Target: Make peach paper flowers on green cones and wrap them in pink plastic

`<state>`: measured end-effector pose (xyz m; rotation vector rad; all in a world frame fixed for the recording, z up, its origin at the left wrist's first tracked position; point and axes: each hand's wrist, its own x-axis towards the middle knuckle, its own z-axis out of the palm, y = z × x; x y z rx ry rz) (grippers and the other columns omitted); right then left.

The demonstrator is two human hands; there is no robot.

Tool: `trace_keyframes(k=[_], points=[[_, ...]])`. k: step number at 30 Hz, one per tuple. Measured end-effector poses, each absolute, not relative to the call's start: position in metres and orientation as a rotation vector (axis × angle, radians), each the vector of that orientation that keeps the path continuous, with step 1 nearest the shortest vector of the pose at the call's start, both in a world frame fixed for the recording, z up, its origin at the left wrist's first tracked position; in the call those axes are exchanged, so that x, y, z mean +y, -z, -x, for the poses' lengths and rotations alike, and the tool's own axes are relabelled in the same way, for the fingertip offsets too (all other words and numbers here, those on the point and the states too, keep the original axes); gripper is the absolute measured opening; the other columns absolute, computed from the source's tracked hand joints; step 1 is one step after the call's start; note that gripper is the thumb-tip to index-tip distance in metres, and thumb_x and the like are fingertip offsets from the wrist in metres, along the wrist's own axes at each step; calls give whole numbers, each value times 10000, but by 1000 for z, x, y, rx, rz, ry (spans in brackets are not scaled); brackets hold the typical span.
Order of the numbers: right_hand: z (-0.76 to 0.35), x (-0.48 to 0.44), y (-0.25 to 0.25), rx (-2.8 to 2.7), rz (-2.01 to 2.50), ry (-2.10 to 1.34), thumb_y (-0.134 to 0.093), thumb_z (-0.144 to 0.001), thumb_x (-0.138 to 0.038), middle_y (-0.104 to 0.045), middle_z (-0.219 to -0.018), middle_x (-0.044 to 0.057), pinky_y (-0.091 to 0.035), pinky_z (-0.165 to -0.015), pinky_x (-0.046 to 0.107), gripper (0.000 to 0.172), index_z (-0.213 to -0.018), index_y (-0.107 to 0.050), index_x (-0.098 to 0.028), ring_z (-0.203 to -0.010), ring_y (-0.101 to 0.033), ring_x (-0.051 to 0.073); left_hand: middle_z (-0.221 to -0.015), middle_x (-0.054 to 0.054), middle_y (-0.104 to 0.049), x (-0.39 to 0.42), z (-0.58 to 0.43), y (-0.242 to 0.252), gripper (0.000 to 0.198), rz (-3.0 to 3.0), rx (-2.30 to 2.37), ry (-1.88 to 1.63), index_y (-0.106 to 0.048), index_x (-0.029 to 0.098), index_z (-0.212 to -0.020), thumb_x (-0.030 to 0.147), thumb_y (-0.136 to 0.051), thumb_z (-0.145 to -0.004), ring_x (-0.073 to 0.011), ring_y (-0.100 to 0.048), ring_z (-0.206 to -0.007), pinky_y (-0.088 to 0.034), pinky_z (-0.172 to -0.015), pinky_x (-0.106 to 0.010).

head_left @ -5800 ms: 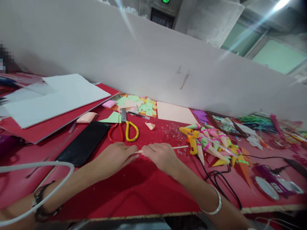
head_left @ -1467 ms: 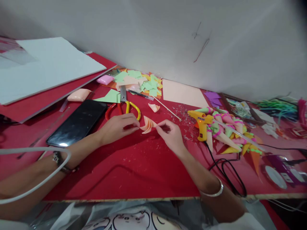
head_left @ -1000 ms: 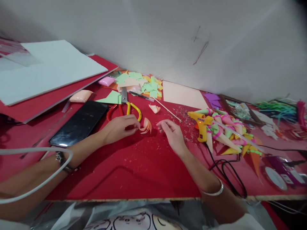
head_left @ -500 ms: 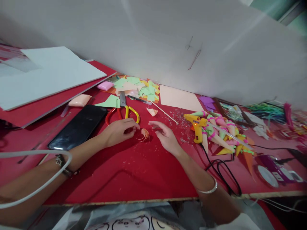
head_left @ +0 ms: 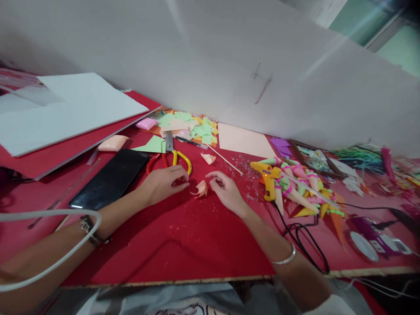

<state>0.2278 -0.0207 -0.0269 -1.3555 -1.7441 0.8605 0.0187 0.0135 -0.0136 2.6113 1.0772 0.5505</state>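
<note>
A small curled peach paper piece [head_left: 201, 189] lies on the red table [head_left: 183, 245] between my hands. My right hand [head_left: 225, 191] has its fingers curled, and the fingertips pinch the right edge of the paper. My left hand [head_left: 164, 183] rests on the table just left of the paper with its fingers bent together, a small gap away, and I see nothing in it. Red and yellow scissors [head_left: 170, 158] lie right behind my left hand. Another peach curl [head_left: 208, 158] and a thin wooden stick [head_left: 226, 160] lie behind the hands.
A black phone [head_left: 111, 179] lies to the left, with a white board [head_left: 68, 109] beyond it. A yellow glue gun [head_left: 267, 181] with a black cord [head_left: 305, 238], and several coloured paper cones [head_left: 303, 190], sit to the right. Green paper scraps [head_left: 192, 124] and a peach sheet [head_left: 243, 141] lie by the partition wall.
Earlier both hands rolled paper on the stick, then held the curled piece together. My left hand has let it go, and my right hand, open a moment ago, has closed on its edge.
</note>
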Motion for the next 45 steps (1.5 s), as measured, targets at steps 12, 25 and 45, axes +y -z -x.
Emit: trace_keyframes(k=[12, 25, 45], points=[[-238, 56, 27, -1737, 1631, -356, -524, -709, -361, -558, -633, 9, -359, -570, 250, 183, -689, -539, -180, -593, -503, 139, -810, -22, -571, 17, -17, 23, 177, -2600, 1114, -712, -530, 170, -843, 270, -384, -837, -124, -528, -687, -395, -625, -223], [-244, 72, 37, -1779, 1611, -333, -501, -736, -310, -595, -671, 0, -401, -588, 239, 176, -835, -587, -192, -625, -543, 141, -768, -19, -570, 17, -20, 24, 197, -2464, 1070, -737, -534, 160, -799, 283, -386, -839, -127, -520, -684, -384, -641, -225], [-230, 83, 44, -1994, 1481, -280, -522, -708, -124, -673, -726, 37, -430, -619, 243, 157, -717, -668, -180, -662, -595, 157, -746, -20, -563, 14, -22, 20, 202, -2425, 1055, -742, -533, 157, -775, 271, -380, -840, -126, -506, -666, -385, -633, -225]])
